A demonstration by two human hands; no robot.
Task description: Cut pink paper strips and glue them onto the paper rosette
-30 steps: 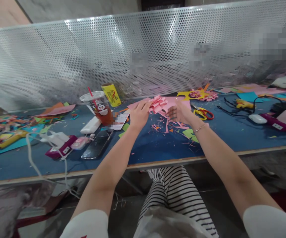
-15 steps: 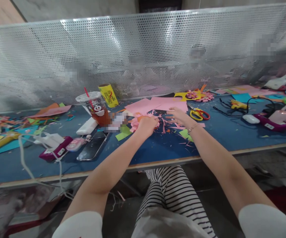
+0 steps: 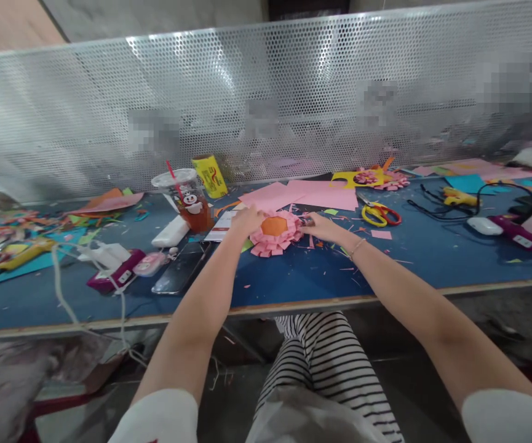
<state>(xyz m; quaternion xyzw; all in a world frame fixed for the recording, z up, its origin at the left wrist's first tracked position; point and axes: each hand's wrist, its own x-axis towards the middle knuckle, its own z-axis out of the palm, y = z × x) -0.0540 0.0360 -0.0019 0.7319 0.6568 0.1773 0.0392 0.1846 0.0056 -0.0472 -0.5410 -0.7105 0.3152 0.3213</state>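
A pink paper flower with fringed petals and an orange centre (image 3: 273, 226) lies face up on the blue table, between my two hands. My left hand (image 3: 247, 221) is closed on its upper left rim, the fingertips partly hidden behind the petals. At the flower's right edge, my right hand (image 3: 320, 226) has its fingers curled in and pinching the petals. Two pink paper sheets (image 3: 323, 194) lie just behind the flower. Thin pink and green paper scraps are scattered to the right, beside my right hand.
Yellow-and-red-handled scissors (image 3: 380, 214) lie to the right. A plastic cup of brown drink (image 3: 194, 206) stands at the left, near a phone (image 3: 180, 271) and a purple power strip (image 3: 113, 271). A perforated metal screen (image 3: 293, 98) rises along the back.
My left hand has moved off the flower's middle to its left rim, uncovering the orange centre. My right hand has come down and in to the flower's right edge. The view has shifted slightly.
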